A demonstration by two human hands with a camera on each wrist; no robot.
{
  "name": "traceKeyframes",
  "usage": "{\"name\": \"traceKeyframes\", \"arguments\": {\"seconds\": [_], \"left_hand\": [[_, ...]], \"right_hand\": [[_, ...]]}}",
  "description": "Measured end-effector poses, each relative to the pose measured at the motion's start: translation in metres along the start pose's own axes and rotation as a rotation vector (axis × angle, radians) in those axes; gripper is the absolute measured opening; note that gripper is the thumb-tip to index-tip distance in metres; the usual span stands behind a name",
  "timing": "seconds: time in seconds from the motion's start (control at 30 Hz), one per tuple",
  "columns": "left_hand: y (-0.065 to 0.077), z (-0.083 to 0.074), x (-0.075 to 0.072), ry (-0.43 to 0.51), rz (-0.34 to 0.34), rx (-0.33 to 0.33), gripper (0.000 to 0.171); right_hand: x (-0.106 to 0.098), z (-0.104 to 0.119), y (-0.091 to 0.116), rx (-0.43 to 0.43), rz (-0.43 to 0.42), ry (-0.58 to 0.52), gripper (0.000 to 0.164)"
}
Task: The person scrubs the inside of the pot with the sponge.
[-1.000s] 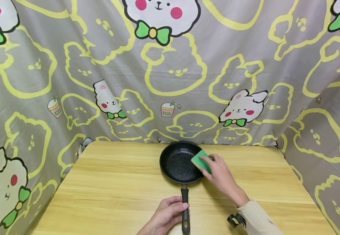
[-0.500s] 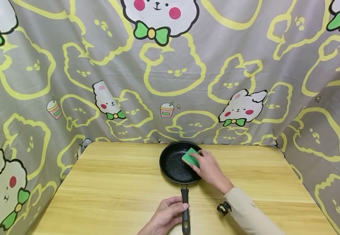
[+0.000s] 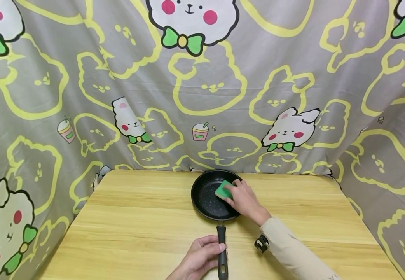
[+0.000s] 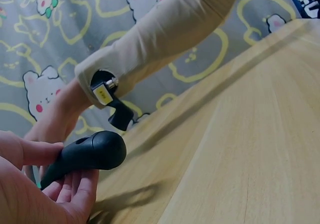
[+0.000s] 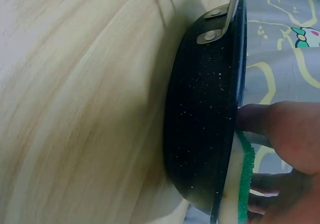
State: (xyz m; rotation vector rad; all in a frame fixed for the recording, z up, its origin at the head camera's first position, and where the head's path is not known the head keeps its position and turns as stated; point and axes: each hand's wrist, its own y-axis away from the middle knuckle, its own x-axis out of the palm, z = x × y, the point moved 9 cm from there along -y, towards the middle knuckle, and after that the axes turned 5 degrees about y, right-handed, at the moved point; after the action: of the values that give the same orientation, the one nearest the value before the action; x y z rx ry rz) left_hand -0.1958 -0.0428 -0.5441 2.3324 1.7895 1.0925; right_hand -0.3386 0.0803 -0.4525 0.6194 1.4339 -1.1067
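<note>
A black speckled frying pan [image 3: 206, 196] sits near the back edge of the wooden table, its handle [image 3: 222, 252] pointing toward me. My left hand [image 3: 200, 256] grips that handle, thumb on top and fingers underneath, as the left wrist view shows at the handle's end [image 4: 100, 151]. Inside the pan, my right hand [image 3: 246, 198] holds a green-topped sponge [image 3: 224, 189] between thumb and fingers. The right wrist view shows the pan's outer wall [image 5: 200, 114], with the sponge's pale layer and green scouring side [image 5: 246, 179] above the rim.
The light wooden table [image 3: 136, 217] stretches out on both sides of the pan. A grey curtain [image 3: 220, 116] with cartoon animals hangs behind it and along the sides. A black wrist mount [image 3: 262, 243] is strapped at the right sleeve [image 3: 290, 245].
My right hand has carried the sponge leftward from the pan's right rim toward the pan's middle. My left hand keeps its grip on the handle, and the pan has stayed in place.
</note>
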Motion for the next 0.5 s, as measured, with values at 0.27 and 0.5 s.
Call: {"name": "traceKeyframes", "arguments": {"seconds": [0.27,0.5], "left_hand": [[0.0003,0.0003,-0.0005,0.006,-0.005,0.001,0.035],[0.0001,0.0004,-0.0017,0.011,-0.027,-0.002,0.033]], "right_hand": [[0.0085,0.0011,-0.0002,-0.014,0.077,0.037,0.029],[0.0058,0.0043,0.0014,-0.027,0.144,0.021,0.027]]}}
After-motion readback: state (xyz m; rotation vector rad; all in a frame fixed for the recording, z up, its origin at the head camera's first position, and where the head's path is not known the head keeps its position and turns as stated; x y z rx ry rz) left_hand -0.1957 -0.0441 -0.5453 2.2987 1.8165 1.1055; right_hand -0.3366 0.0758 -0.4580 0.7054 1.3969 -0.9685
